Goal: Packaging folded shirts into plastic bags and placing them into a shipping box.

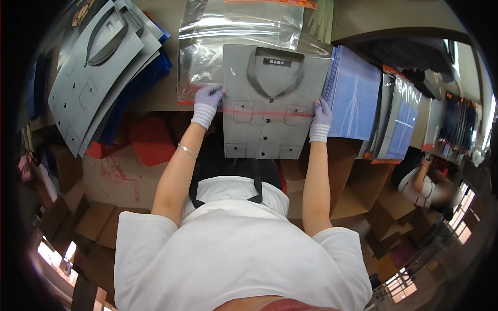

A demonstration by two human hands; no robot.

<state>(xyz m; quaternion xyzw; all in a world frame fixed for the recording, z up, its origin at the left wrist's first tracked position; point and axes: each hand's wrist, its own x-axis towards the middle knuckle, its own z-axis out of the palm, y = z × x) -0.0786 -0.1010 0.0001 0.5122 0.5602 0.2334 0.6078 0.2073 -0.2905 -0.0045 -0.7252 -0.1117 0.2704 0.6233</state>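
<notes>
A flat, folded grey shirt (265, 129) with a dark collar band, pockets and dark buttons lies before me, its lower end past the table edge. A thin red line crosses it at chest height, and clear film glints over its upper part. My left hand (207, 103), in a pale lilac glove with a striped cuff, is closed at the shirt's left edge. The matching gloved right hand (321, 119) pinches the right edge at about the same height. Beyond and to the left of the shirt lie clear plastic bags (199, 67) with a red strip.
More folded grey shirts (111, 72) are stacked at the left over blue pieces. Blue folded garments (353, 88) and bagged ones (399, 124) line the table at right. Open cardboard boxes (358, 189) stand below right. Another person (420, 184) is at the far right. Red thread (116, 173) lies lower left.
</notes>
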